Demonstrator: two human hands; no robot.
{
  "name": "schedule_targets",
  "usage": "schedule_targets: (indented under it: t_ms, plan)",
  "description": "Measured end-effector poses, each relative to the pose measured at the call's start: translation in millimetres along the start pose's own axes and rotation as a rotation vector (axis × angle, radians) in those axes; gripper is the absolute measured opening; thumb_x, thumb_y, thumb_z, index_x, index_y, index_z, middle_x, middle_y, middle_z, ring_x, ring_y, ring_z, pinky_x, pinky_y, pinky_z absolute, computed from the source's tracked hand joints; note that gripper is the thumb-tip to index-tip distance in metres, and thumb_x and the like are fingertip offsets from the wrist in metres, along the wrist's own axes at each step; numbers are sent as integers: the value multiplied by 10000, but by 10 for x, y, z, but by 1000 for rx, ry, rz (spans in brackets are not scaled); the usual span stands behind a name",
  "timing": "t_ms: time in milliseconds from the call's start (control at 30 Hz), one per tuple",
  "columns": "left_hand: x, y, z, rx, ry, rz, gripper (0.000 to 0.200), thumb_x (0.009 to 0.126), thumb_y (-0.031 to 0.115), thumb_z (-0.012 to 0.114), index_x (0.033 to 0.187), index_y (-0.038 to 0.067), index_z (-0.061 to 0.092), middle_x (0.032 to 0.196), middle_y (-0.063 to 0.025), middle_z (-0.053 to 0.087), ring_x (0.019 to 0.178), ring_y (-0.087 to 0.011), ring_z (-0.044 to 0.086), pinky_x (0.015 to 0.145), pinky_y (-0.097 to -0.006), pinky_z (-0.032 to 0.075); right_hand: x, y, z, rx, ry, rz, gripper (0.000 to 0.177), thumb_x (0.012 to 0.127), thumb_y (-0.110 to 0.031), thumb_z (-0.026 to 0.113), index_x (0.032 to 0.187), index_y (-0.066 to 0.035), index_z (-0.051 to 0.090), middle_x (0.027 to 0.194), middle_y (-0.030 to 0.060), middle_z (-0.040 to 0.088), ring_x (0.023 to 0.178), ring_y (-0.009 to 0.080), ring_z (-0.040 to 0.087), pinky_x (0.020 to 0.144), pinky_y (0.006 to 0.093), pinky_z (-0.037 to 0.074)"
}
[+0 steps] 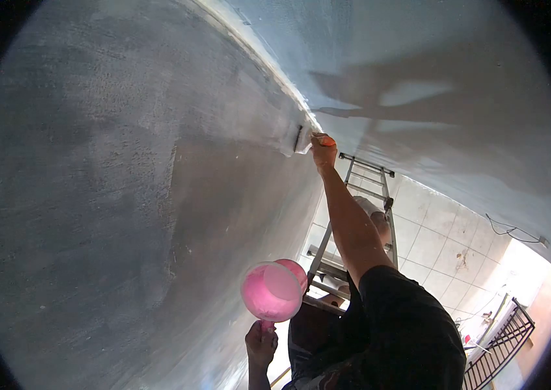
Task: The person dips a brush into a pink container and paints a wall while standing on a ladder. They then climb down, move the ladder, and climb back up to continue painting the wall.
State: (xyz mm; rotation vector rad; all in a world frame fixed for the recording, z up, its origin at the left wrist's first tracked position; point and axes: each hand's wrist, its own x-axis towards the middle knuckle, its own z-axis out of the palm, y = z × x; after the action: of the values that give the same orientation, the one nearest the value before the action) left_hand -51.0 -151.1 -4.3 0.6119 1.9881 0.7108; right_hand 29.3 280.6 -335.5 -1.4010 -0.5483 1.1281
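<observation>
My right arm reaches up to the corner seam (272,68). My right hand (324,153) is closed around a wide flat tool (303,140) with a pale head and dark edge, some orange showing at the grip. Its head lies against the grey wall (201,188) beside the seam. I cannot tell whether this tool is a brush or a scraper. Low in front of my body, my left hand (261,344) grips the handle of a pink dipper (269,292). The dipper's round bowl has a paler pink, whitish area across its upper part.
A metal ladder (350,214) stands below, partly behind my arm. Pale floor tiles (435,237) spread beneath it. A bluish wall (464,84) rises on the right, with a loose wire (506,227) near its base. A dark metal railing (500,348) is at lower right.
</observation>
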Motion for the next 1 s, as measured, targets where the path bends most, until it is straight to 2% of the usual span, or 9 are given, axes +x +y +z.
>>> schedule_targets:
  t_ms: [167,300,467,567,633,700,767,833,1000]
  plan:
    - [11,-12,-21,-3,12,-25,173,895,168,503,859,-1,506,548,5,468,442,-60,420,409,-215,314,-412,-1105,-162,406,-227,55,148,837,-104,619,979,-61,623,938,34,604,805,104,577,662,281,547]
    - [58,-97,-33,-41,-31,-8,186,894,174,507,842,-4,508,550,6,464,454,-58,421,415,-215,311,-780,-2093,-237,483,-318,28,143,855,-86,596,992,-48,594,990,62,593,859,123,584,695,300,567]
    - [46,-4,-6,-40,-57,70,194,896,177,499,827,-4,512,564,5,463,465,-57,418,422,-218,310,-1098,-3273,-244,663,-425,-200,165,840,-110,621,978,-28,586,989,99,601,908,170,597,743,351,580]
    - [14,-19,3,-6,-28,47,193,893,177,499,829,-4,515,566,4,461,465,-58,417,426,-219,310,-955,-3483,-215,806,-488,-228,167,832,-112,636,967,-28,584,1008,109,605,929,196,607,728,362,584]
    - [21,-23,9,-41,-42,48,188,890,168,491,836,-10,517,565,5,459,466,-57,415,428,-219,311,-804,-3319,-190,833,-484,-170,155,840,-105,622,965,-23,582,1004,106,604,930,207,609,756,381,576]
    - [13,-41,20,-35,-32,41,186,891,164,486,838,-12,517,565,5,458,466,-56,413,428,-220,311,-652,-2892,-170,928,-487,-21,161,845,-100,610,980,-17,580,1007,107,602,935,215,607,784,402,565]
    - [4,-92,17,-29,-23,25,184,891,160,482,841,-13,516,564,6,456,466,-55,412,428,-220,311,-537,-2370,-172,883,-467,-13,172,850,-96,598,998,-11,576,998,106,597,932,219,604,804,412,554]
    - [3,-153,18,26,14,31,169,894,142,472,843,-14,516,562,4,461,466,-55,415,430,-221,316,-421,-1819,-241,757,-351,154,179,851,-88,591,1010,-8,568,993,97,590,920,217,604,797,401,556]
    - [-26,-94,23,-3,17,-21,153,896,128,488,844,-13,517,556,5,469,465,-54,422,429,-216,321,-84,-817,-473,584,-134,192,180,845,-91,596,1015,-36,574,991,76,592,912,196,601,774,386,559]
